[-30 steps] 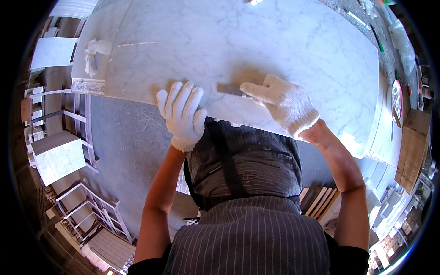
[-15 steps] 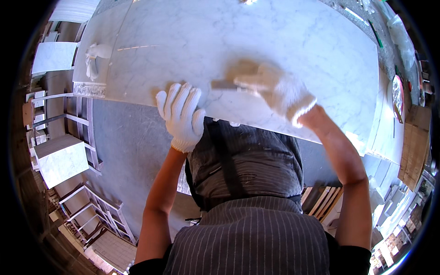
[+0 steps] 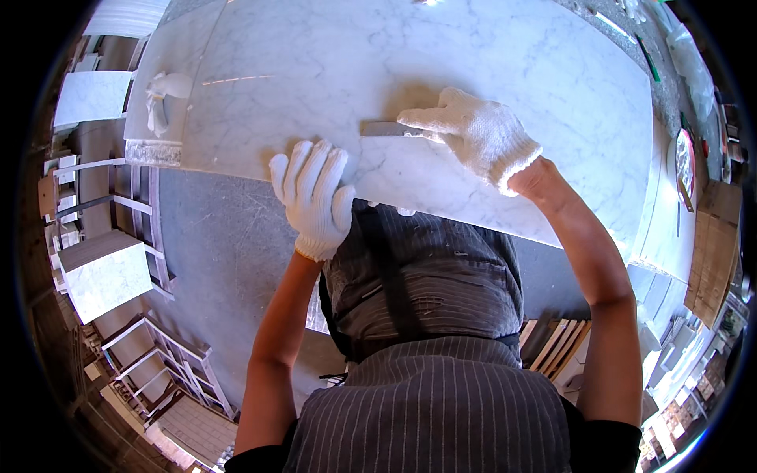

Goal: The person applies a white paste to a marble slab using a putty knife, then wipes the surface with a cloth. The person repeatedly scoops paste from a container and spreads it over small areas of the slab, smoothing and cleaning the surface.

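A large white marble slab [image 3: 536, 87] with grey veins lies flat in front of me. My left hand [image 3: 314, 201], in a white knitted glove, rests on its near edge with the fingers stretched out over the top. In a matching glove, my right hand [image 3: 477, 138] grips a flat metal scraper [image 3: 382, 129], with the index finger pointing along it. The grey blade points left and lies low against the marble, farther in from the edge than my left hand. Most of its handle is hidden inside the glove.
Crumpled white gloves [image 3: 163, 98] lie on the slab's left end. Metal frames [image 3: 169, 366] and a white stone block [image 3: 109, 276] stand at left. At right are a cardboard box [image 3: 714, 244] and a round reflective object [image 3: 684, 169]. Wooden slats [image 3: 558, 343] sit below the slab.
My right hand and the scraper have shifted slightly away from me, deeper onto the slab. The left hand stays nearly where it was on the edge.
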`<state>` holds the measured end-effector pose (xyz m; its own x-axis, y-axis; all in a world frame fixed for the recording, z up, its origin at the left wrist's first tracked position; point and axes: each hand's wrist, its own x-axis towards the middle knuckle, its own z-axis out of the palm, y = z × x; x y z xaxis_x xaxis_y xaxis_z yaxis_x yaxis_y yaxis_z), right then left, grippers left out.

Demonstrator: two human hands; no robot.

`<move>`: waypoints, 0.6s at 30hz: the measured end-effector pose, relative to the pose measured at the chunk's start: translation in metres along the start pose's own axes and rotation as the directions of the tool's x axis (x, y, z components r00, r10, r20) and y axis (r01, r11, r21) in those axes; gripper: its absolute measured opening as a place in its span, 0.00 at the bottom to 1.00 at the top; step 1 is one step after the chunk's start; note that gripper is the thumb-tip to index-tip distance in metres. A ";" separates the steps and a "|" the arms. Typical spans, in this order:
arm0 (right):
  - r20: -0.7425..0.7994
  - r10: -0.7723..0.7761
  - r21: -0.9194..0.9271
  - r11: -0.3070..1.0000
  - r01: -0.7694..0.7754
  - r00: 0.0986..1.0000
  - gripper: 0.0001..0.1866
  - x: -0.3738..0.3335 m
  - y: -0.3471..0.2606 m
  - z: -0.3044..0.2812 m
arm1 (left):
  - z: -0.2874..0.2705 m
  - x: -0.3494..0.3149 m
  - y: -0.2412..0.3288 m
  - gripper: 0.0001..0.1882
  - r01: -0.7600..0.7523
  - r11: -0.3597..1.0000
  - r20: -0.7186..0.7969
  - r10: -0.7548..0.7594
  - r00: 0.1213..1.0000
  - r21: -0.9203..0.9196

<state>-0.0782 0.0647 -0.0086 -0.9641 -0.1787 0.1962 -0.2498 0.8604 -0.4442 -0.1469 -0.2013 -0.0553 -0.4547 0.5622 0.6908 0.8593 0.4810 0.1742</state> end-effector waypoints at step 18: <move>0.140 -0.009 0.122 0.992 -0.008 0.990 0.21 -0.011 -0.014 -0.001 | -0.005 0.003 0.001 0.20 0.008 1.000 0.081 -0.007 0.997 -0.009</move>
<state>-0.0635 0.0549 -0.0037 -0.9650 -0.2512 0.0760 -0.2507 0.7970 -0.5494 -0.1464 -0.2026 -0.0497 -0.4781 0.6118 0.6302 0.8579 0.4791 0.1857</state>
